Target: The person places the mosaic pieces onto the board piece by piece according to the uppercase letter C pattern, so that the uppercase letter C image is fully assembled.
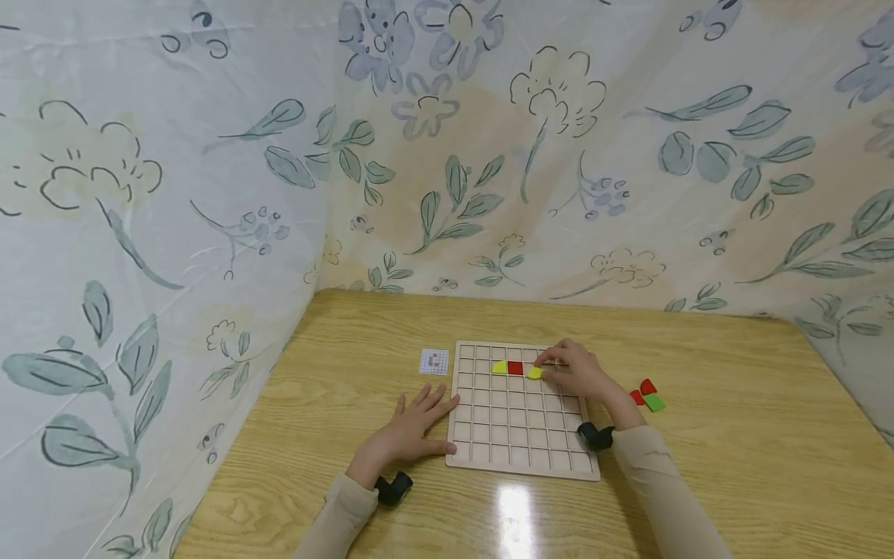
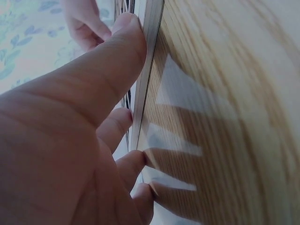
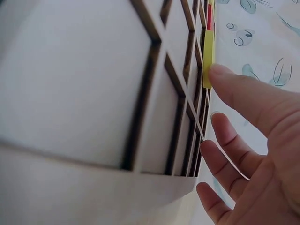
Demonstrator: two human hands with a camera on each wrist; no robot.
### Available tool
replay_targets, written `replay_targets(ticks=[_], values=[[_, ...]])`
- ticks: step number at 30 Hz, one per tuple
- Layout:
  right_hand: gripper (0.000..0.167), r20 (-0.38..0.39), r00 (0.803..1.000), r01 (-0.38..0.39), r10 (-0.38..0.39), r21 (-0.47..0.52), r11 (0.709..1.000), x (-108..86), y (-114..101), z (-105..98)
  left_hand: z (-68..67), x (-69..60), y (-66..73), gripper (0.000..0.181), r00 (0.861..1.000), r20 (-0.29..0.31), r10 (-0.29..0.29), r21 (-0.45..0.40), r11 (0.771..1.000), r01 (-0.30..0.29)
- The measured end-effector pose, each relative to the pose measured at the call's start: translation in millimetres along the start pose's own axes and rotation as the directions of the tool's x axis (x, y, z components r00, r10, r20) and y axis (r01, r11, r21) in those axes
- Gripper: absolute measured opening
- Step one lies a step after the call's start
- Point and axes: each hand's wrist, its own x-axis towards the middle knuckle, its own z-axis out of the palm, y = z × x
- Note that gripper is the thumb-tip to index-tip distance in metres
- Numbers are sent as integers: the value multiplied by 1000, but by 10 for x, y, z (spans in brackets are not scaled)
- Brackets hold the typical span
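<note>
A square wooden grid board [image 1: 517, 420] lies on the table. In one of its upper rows sit a yellow quarter-round tile [image 1: 500, 368] and, beside it, a red square tile [image 1: 514, 368]. To their right, my right hand [image 1: 576, 373] pinches another yellow quarter-round tile [image 1: 535, 373] at the grid. The right wrist view shows the thumb against this yellow tile [image 3: 208, 58]; the index finger is hidden there. My left hand [image 1: 408, 428] rests spread at the board's left edge, its thumb and index tip touching the frame; the left wrist view shows the thumb on the rim [image 2: 149, 51].
Right of the board lie two red tiles, one rounded [image 1: 648, 386], and a green tile [image 1: 654, 402]. A small printed card [image 1: 434, 362] with a grid pattern lies left of the board. Flower-patterned cloth [image 1: 447, 155] hangs behind and beside the wooden table [image 1: 349, 349].
</note>
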Motion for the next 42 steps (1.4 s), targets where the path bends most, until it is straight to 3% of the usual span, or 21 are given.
replay_targets(ticks=[8,19,27,33,42], values=[[15,-1,997,71,-71,-6,997,54,18,5,-11,1,6,78,1000,1,-1,0,1000,1],[15,17,998,53,-53,0,999,71,12,1,-6,1,15,78,1000,1,-3,-8,1000,3],[13,-20,998,-52,51,-33,998,30,5,9,-4,0,14,78,1000,4,-9,-11,1000,9],[20,-65,990,-126,122,-48,991,-47,-72,6,-13,-9,20,77,1000,2,-8,-12,1000,8],[25,-89,991,-111,103,-85,990,-80,-109,23,-35,-14,39,76,1000,7,-6,-8,1000,6]])
